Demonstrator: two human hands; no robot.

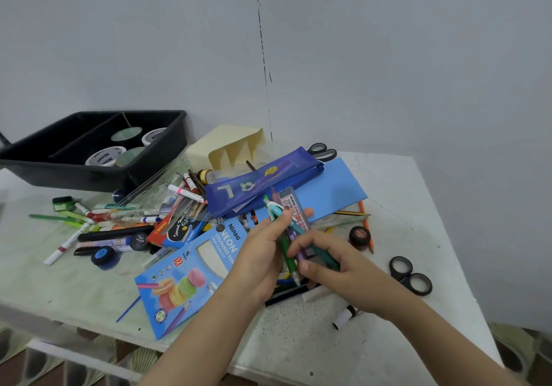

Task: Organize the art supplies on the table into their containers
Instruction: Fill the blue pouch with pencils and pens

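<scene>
Black tray (171, 146) holds tape rolls (105, 156) in its right compartment. Fingers of left hand (257, 260) and right hand (346, 272) curl round a pen bundle (283, 237).

Bare forearms (206, 326), bare left hand (257, 263) and right hand (343, 272).

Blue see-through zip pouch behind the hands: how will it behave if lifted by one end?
Probably floppy: the blue see-through zip pouch is thin, soft material sagging over clutter, so it should droop. Likely light, as it looks nearly flat. Pushed, it may drag the light blue paper sheet beneath its right end.
</scene>
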